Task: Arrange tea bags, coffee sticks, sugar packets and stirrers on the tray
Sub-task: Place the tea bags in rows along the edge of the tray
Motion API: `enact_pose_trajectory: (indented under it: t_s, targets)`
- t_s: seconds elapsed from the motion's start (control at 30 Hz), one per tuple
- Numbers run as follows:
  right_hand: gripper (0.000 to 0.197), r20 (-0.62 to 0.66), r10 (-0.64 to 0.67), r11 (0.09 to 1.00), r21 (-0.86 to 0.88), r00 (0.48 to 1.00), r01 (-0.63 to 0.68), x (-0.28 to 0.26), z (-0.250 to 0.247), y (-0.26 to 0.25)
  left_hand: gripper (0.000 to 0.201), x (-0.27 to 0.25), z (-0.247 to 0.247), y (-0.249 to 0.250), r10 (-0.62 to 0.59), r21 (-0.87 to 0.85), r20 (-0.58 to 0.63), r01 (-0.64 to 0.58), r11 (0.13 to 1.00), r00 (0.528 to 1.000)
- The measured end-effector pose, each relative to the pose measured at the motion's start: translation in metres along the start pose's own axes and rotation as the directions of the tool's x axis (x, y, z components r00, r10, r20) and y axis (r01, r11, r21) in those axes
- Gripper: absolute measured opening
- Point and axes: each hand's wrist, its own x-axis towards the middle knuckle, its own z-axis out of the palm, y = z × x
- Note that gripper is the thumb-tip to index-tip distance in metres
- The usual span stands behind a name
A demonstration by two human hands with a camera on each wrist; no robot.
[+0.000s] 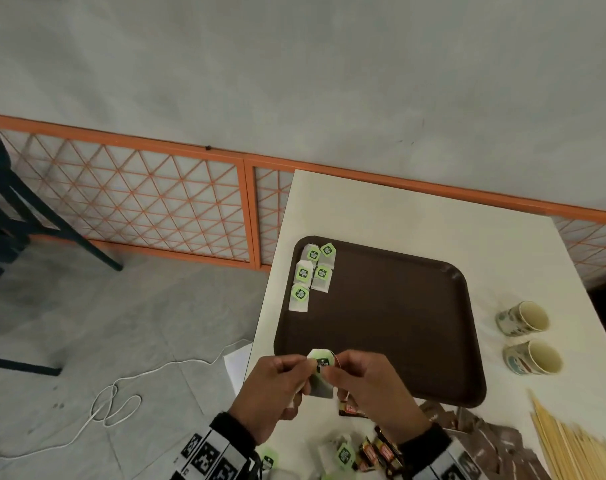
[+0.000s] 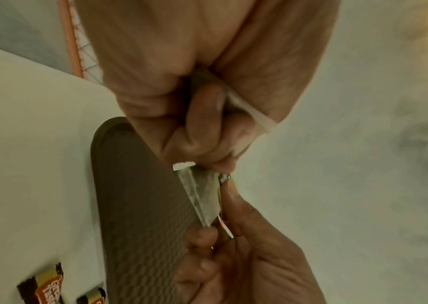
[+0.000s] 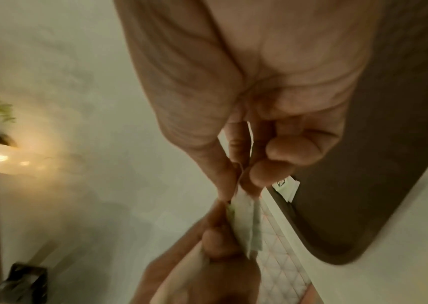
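Note:
A brown tray [image 1: 391, 317] lies on the white table [image 1: 415, 216]. Several white tea bags with green tags [image 1: 312, 275] lie in its far left corner. Over the tray's near left corner both hands pinch one tea bag [image 1: 320, 374]: my left hand [image 1: 280, 386] holds its left side, my right hand [image 1: 367, 379] its green tag side. The left wrist view shows that tea bag [image 2: 202, 197] between the fingertips, and the left palm also holds another white packet [image 2: 243, 113]. In the right wrist view the tea bag [image 3: 246, 218] hangs between the two hands.
Two paper cups [image 1: 526, 337] lie on their sides right of the tray. Wooden stirrers [image 1: 571, 441] fan out at the near right. Brown sugar packets [image 1: 485, 434], coffee sticks [image 1: 374, 452] and more tea bags [image 1: 343, 452] lie near the front edge. A chair [image 1: 14, 216] and cable [image 1: 114, 403] are left, on the floor.

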Motion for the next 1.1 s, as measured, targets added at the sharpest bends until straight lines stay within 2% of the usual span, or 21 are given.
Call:
enact_pose_trajectory:
  t_s: [0.07,0.17,0.3,0.4,0.57,0.7,0.77,0.83,0.9,0.97,1.03,1.1]
  targets:
    - [0.014,-0.018,0.013,0.999,-0.029,1.000,-0.013,0.022,-0.002,-0.004,0.025,0.010,-0.008,0.001,-0.025,-0.031,-0.060,0.023,0.999,0.998]
    - [0.014,-0.147,0.033,0.991,-0.121,0.989,-0.051,0.076,-0.014,-0.005,0.023,0.023,-0.026,0.003,-0.049,0.028,-0.152,0.054,0.998,0.987]
    - [0.022,-0.241,0.094,0.984,-0.127,0.966,-0.127,0.146,-0.022,0.007,0.024,0.033,-0.050,-0.001,-0.091,0.174,-0.211,0.129,0.976,0.973]
    - [0.024,-0.276,0.181,0.975,-0.074,0.944,-0.209,0.175,-0.019,0.016,0.019,0.042,-0.062,-0.005,-0.085,0.185,-0.257,0.136,0.973,0.963]
    - [0.025,-0.405,0.199,0.960,-0.101,0.892,-0.260,0.193,-0.016,0.024,0.014,0.057,-0.065,-0.010,-0.071,0.198,-0.270,0.128,0.972,0.960]
    - [0.032,-0.425,0.186,0.942,-0.180,0.886,-0.284,0.194,-0.016,0.028,0.021,0.059,-0.061,-0.009,-0.072,0.146,-0.231,0.108,0.983,0.970]
    - [0.034,-0.434,0.155,0.939,-0.214,0.888,-0.268,0.188,-0.017,0.024,0.026,0.056,-0.060,-0.007,-0.102,0.046,-0.224,0.115,0.992,0.969]
    - [0.029,-0.456,0.060,0.930,-0.298,0.888,-0.216,0.169,-0.018,0.013,0.031,0.053,-0.059,-0.005,-0.154,-0.148,-0.204,0.125,0.981,0.967]
    - [0.019,-0.393,-0.055,0.914,-0.389,0.918,-0.112,0.137,-0.013,-0.004,0.032,0.052,-0.058,-0.002,-0.201,-0.349,-0.169,0.132,0.928,0.965]
    - [0.014,-0.197,-0.097,0.896,-0.444,0.976,-0.001,0.102,-0.003,-0.016,0.029,0.051,-0.056,-0.001,-0.197,-0.459,-0.145,0.110,0.882,0.970]
    - [0.018,0.004,-0.059,0.895,-0.442,0.998,0.055,0.073,0.011,-0.022,0.029,0.049,-0.051,-0.002,-0.159,-0.433,-0.144,0.082,0.898,0.977]
    - [0.026,0.070,-0.033,0.893,-0.446,0.997,0.061,0.054,0.024,-0.019,0.031,0.044,-0.044,-0.002,-0.125,-0.403,-0.146,0.056,0.913,0.981]
